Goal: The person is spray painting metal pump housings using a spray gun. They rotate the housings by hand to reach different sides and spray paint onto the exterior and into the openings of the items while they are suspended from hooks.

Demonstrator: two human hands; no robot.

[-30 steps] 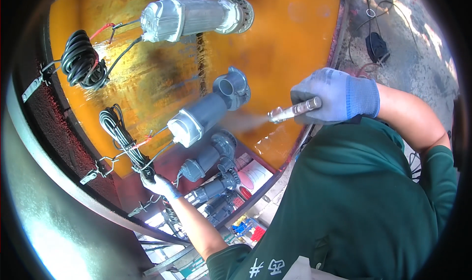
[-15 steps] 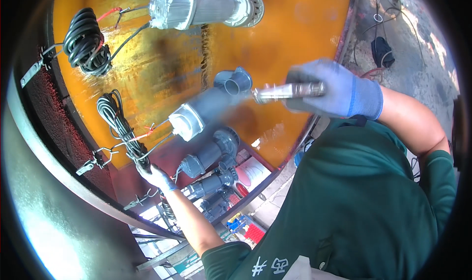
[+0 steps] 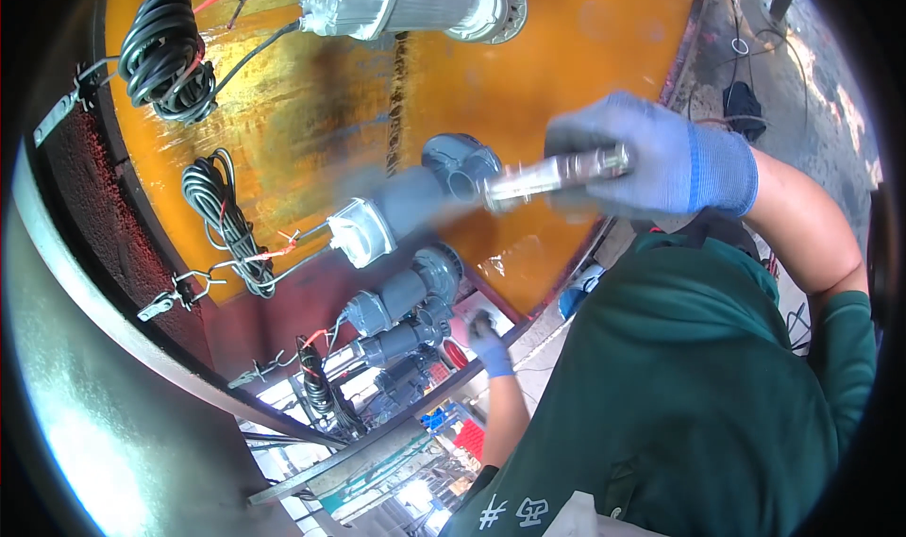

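Your gloved right hand (image 3: pixel 651 164) is wrapped tight around one shiny metal cylindrical tool (image 3: pixel 557 174), its tip just beside the open socket of the grey plastic pump (image 3: pixel 415 202) lying mid-way along the rusty orange steel plate (image 3: pixel 585 56). One silver metal pump (image 3: pixel 406 4) lies at the plate's top edge, partly cut off. Three more grey pumps (image 3: pixel 401 301) crowd its lower edge. Three black cable coils (image 3: pixel 165 51) show. Your gloved left hand (image 3: pixel 486 339) sits by the lower edge, small and blurred; its grip can't be told.
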